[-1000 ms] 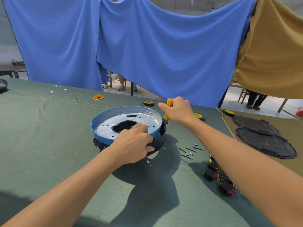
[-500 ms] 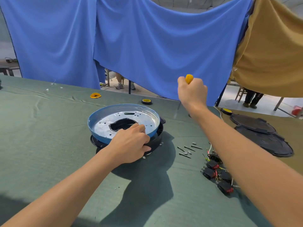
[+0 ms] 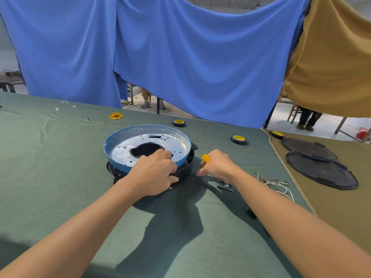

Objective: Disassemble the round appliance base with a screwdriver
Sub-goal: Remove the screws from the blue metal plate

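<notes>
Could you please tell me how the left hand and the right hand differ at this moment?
The left hand grips the round base, curling over its blue rim; the right hand is off the base, beside it. The left hand holds no tool; the right hand grips the yellow-handled screwdriver. Both are knuckles-up over the green cloth.

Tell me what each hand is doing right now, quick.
Left hand: closed, gripping the near rim of the round appliance base.
Right hand: closed around the yellow-handled screwdriver.
</notes>
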A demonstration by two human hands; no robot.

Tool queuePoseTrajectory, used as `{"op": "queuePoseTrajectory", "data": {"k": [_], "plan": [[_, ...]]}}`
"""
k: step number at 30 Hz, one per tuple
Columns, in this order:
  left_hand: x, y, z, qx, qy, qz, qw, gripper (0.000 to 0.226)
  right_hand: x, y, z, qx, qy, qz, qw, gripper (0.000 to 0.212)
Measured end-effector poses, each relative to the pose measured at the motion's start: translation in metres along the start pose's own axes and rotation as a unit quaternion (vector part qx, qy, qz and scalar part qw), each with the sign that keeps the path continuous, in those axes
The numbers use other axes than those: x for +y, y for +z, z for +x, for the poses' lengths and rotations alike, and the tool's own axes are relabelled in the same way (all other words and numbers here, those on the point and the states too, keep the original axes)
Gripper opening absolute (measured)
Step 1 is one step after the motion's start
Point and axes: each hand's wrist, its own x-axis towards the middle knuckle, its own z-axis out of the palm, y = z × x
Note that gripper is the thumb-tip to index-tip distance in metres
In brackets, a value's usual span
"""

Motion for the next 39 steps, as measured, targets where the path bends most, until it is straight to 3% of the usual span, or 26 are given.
{"op": "queuePoseTrajectory", "data": {"k": [7, 14, 25, 33, 39], "plan": [[0.001, 0.009, -0.001, -0.005, 0.011, 0.024, 1.000, 0.031, 0.000, 0.016, 0.004, 0.030, -0.018, -0.028, 0.999, 0.021], [0.003, 0.011, 0.000, 0.009, 0.009, 0.027, 1.000, 0.030, 0.030, -0.011, -0.015, 0.025, -0.053, -0.132, 0.989, 0.001], [0.028, 0.010, 0.001, 0.023, 0.010, 0.037, 0.999, 0.032, 0.057, -0.011, -0.046, 0.034, -0.031, -0.164, 0.985, 0.007], [0.030, 0.011, -0.003, 0.057, 0.022, 0.048, 0.997, 0.036, 0.068, -0.020, -0.060, 0.042, 0.056, -0.056, 0.996, 0.032], [0.025, 0.009, -0.012, 0.116, 0.035, -0.002, 0.993, 0.029, 0.064, -0.010, -0.062, 0.146, 0.038, -0.189, 0.970, 0.016]]}}
